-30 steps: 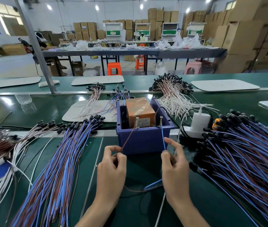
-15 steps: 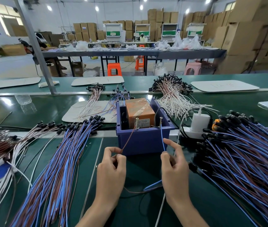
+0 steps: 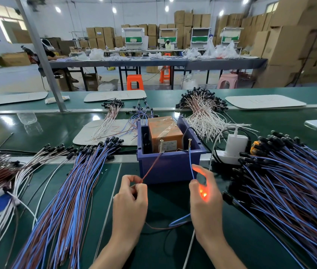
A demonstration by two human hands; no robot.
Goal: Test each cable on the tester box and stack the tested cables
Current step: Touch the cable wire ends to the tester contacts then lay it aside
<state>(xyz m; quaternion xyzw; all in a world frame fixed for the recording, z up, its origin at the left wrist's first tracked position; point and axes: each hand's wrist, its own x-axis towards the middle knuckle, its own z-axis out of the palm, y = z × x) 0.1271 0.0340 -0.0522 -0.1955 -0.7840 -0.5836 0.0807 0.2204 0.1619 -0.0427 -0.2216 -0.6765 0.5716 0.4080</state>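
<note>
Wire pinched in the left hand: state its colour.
Reddish brown; the wire runs from the left hand to a screw on the tester box. Head view.

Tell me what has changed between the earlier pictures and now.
An orange-red glow now lights up inside the right hand, where none showed before. Nothing was taken or let go. The left hand keeps pinching the brown wire and the right hand the blue wire, both led up to the screws on the tester box; the hands barely moved.
</note>
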